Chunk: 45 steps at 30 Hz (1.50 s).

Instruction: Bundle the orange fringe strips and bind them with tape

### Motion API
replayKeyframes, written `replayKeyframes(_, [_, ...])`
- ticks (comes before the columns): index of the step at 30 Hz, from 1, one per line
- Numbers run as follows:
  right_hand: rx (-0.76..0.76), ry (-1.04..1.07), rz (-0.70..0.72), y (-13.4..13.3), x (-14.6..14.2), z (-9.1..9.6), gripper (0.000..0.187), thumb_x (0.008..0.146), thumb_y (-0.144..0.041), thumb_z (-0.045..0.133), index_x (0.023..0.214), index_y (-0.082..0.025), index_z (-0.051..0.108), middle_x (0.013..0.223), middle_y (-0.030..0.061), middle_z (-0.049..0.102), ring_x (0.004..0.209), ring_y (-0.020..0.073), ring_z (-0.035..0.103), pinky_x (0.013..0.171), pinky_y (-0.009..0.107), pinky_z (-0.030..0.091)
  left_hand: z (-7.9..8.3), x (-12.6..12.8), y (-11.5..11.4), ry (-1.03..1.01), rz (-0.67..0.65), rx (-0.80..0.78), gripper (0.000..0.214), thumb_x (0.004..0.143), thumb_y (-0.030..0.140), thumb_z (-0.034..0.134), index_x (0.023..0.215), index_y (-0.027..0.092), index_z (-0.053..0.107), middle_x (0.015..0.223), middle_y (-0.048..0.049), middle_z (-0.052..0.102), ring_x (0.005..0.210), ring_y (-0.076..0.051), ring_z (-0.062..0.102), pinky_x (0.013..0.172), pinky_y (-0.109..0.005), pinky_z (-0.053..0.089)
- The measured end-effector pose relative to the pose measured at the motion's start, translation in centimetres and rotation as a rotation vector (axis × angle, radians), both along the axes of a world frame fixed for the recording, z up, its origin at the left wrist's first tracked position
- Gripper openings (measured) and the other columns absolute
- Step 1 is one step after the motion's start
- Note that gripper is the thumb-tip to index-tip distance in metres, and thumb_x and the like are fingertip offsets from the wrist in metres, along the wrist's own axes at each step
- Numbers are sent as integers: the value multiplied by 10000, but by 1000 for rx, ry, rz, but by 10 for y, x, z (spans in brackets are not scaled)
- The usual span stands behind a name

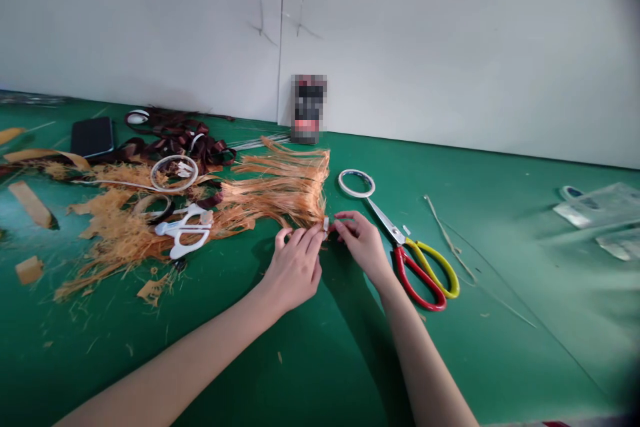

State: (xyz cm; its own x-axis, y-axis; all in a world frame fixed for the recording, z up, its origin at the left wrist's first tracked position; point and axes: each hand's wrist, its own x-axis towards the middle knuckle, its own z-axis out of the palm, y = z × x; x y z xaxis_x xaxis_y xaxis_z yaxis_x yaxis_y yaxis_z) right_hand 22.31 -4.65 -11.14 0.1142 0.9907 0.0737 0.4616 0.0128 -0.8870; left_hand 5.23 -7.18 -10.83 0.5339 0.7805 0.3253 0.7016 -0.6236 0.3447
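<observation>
A fringe of orange fibre strands [280, 180] lies spread on the green table, its bound edge towards the right. My left hand [295, 270] presses its bent fingers together on the near corner of that edge. A small white piece of tape [326, 223] shows right by its fingertips. On the other side of the tape, my right hand [364, 247] has thumb and fingers drawn into a pinch; what lies between them is too small to make out. Large scissors [400, 240] with one red and one yellow handle lie beside my right hand, blades partly under a tape roll [357, 183].
Left of the fringe are white-handled scissors [190, 230], another tape roll [174, 173], orange scraps [110, 213], brown ribbon [175, 140] and a dark phone-like slab [93, 137]. A blurred-out box [309, 110] leans on the white wall. Thin wires [450, 240] and clear plastic packets [600, 207] lie to the right.
</observation>
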Motion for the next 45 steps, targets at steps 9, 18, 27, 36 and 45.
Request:
replayKeyframes(9, [-322,423,72,-8,-5,13,522,608,-319,779,1040,-178,521,779,33,730,626,146,649,556,258,485,4,-1,1,-91,16,-25,405,854,129,431,1257,154,458,1326,-106,537,1143,-225,515,1011,-436,258])
replayKeyframes(18, [-339,486,41,-11,-7,22,492,621,-320,788,1030,-154,573,708,9,724,529,78,554,506,206,407,10,-10,7,-290,134,-10,99,894,219,511,929,211,603,1107,-42,632,1013,-204,561,918,-410,285])
replayKeyframes(27, [-304,494,70,-12,-15,20,430,633,-314,768,988,-172,572,713,-4,721,546,86,574,540,229,455,4,-11,16,-330,148,-36,99,900,218,570,891,237,667,979,16,684,943,-180,571,858,-395,294])
replayKeyframes(36, [-263,418,70,-13,-19,15,386,644,-265,734,979,-167,569,671,-4,710,533,93,586,559,230,471,3,-10,24,-259,59,32,101,875,179,603,799,216,658,928,30,702,922,-176,567,889,-422,266])
replayKeyframes(45, [-227,363,102,-17,-27,15,390,645,-179,674,1029,-170,599,663,-9,703,571,124,636,563,235,483,7,-15,26,-262,60,-62,162,833,96,617,734,216,662,891,37,708,905,-179,559,892,-431,258])
